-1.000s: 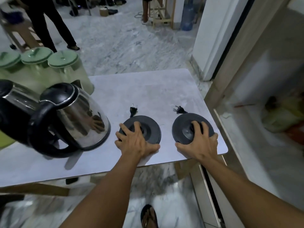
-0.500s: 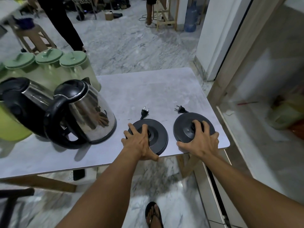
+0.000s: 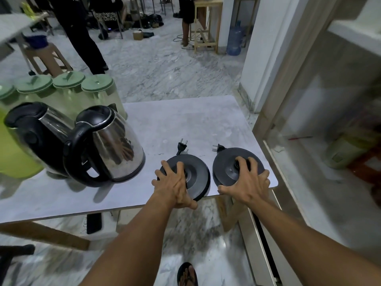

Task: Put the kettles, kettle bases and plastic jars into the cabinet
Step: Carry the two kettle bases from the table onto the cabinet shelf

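Observation:
Two black round kettle bases lie at the table's near right corner. My left hand [image 3: 176, 185] grips the left kettle base [image 3: 195, 172], thumb under its near rim, which overhangs the table edge. My right hand [image 3: 248, 183] grips the right kettle base [image 3: 228, 166], which tilts up at its near side. Each base has a short cord with a plug [image 3: 182, 145] pointing away. Two steel kettles with black handles, one [image 3: 115, 141] nearer and one [image 3: 41, 133] behind it, stand to the left. Several plastic jars with green lids [image 3: 97, 87] stand behind them. The open cabinet [image 3: 309, 162] is on the right.
The grey table [image 3: 181, 118] has bare surface beyond the bases. A yellow-green container [image 3: 14, 153] sits at the far left. Inside the cabinet lie a pale canister [image 3: 346, 151] and a reddish item. People stand on the marble floor behind; a water bottle [image 3: 234, 41] is far back.
Both hands have drawn the two bases toward the table's near edge and closed around them. The left base now overhangs the edge; the right base has tipped up.

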`<state>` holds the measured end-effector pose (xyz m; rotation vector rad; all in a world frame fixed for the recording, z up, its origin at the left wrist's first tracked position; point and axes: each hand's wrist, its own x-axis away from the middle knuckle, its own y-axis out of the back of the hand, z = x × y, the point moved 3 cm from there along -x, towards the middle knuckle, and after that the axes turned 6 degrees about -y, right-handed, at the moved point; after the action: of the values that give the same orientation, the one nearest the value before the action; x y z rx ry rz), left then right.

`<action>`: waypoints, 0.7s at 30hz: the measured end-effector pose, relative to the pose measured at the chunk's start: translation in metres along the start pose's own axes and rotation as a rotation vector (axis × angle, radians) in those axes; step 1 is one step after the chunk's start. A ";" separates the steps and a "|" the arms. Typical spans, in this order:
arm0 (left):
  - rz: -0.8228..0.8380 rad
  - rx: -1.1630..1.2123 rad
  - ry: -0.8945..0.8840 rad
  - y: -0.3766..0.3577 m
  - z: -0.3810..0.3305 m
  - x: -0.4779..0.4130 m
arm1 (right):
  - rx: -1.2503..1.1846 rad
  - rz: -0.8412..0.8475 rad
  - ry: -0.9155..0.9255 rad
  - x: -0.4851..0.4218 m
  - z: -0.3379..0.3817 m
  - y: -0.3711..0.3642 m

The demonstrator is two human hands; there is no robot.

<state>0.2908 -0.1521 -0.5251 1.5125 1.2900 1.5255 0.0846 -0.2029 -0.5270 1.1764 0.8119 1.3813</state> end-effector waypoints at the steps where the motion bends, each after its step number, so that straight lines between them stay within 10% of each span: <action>1: -0.010 0.003 0.000 0.004 -0.001 0.002 | 0.000 -0.006 0.005 0.001 0.001 0.004; 21: -0.449 -0.088 -0.227 0.218 -0.055 0.122 | -0.085 -0.435 -0.006 0.115 0.021 0.224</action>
<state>0.2631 -0.1221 -0.2726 1.1979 1.3008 1.0764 0.0485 -0.1321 -0.2867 0.8730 0.9317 1.0408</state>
